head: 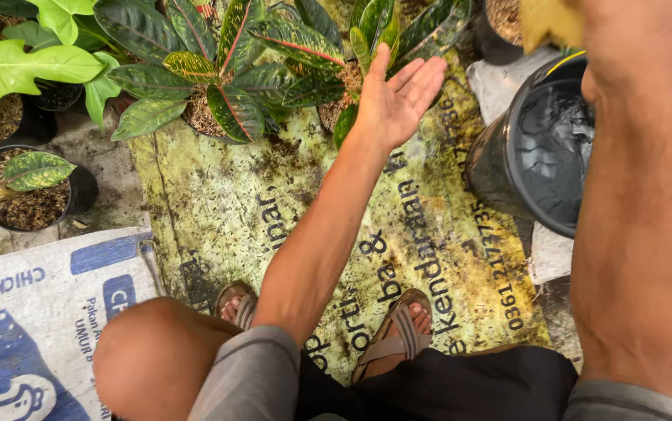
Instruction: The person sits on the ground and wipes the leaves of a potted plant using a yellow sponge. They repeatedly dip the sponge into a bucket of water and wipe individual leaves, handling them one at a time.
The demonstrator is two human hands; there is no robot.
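Left hand [398, 97]: open flat, palm showing, fingers together and stretched forward; grip slack, holding nothing. It hovers just beside the leaves of a potted croton [355, 74], fingertips near the foliage, though contact cannot be told.

Right hand [585, 19]: raised at the upper right, mostly cut off by the frame edge; only the wrist and forearm show clearly. Something yellowish [546, 23] sits at the hand, but whether the grip closes on it cannot be told.

Black plastic pot [539, 148]: under the right forearm, tilted, mouth toward the camera, dark inside.

Second croton [219, 78]: red-veined variegated leaves, in a pot left of the first.

Bright green leafy plant [32, 62]: upper left corner.

Small black pot [28, 199]: left edge, filled with coarse husk medium and holding a small plant.

Ground sheet [227, 210]: worn yellow-green printed banner, spread under the pots and feet.

Woven sack [32, 320]: white and blue, lower left, beside the knee.

Sandals [398, 331]: brown-strapped, on both feet, resting on the sheet.
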